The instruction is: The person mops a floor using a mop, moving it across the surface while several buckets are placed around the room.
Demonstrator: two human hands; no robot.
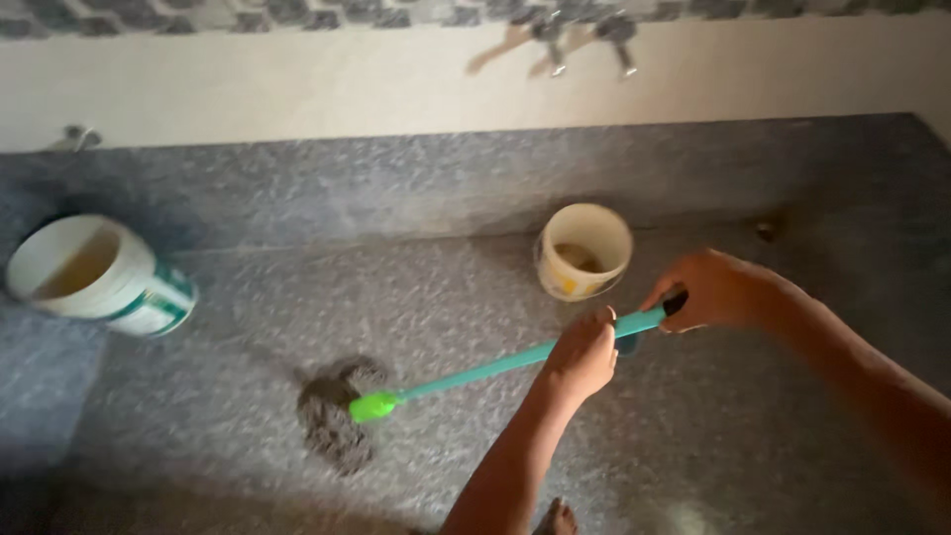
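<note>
My left hand grips the middle of a teal long handle. My right hand holds the handle's upper end. The handle slopes down to the left and ends in a bright green head. That head rests against a small pile of grey dirt on the speckled grey floor.
A small white bucket stands just beyond my hands. A larger white bucket sits tilted at the far left. A pale wall with taps runs along the back. My bare foot shows at the bottom edge.
</note>
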